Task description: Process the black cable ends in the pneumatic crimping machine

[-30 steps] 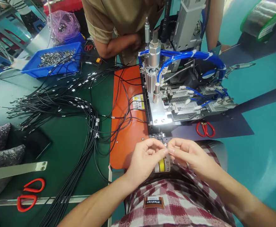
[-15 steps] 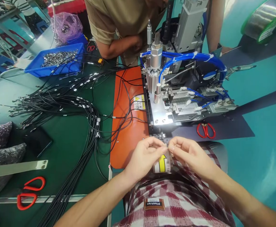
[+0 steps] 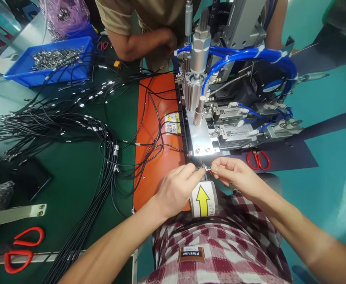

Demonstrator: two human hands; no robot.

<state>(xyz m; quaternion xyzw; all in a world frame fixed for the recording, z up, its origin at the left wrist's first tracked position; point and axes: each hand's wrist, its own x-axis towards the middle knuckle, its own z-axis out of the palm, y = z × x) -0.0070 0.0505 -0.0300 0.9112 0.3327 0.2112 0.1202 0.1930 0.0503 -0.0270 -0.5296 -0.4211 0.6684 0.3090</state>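
Observation:
My left hand (image 3: 180, 185) is closed in a pinch at the front edge of the metal machine (image 3: 199, 134). A tiny whitish piece shows at its fingertips, too small to name. My right hand (image 3: 235, 171) meets it from the right, thumb and finger pinched on thin coloured wires (image 3: 209, 169), partly hidden by the fingers. Just below both hands lies a white label with a yellow arrow (image 3: 202, 198). Black cables (image 3: 153, 136) cross the orange plate (image 3: 158, 165) to the left of the machine.
Bundled black cables (image 3: 98, 189) cover the green table (image 3: 72, 213). A blue bin of small metal parts (image 3: 87, 59) stands at the far left. Red-handled scissors (image 3: 258, 159) lie right of the machine, another red-handled pair (image 3: 19, 260) at lower left. A co-worker's arm (image 3: 149, 43) is behind.
Both hands have moved slightly forward, closer to the machine. My left hand has turned more palm-down, and coloured wires now show between the fingertips. The view has shifted a little.

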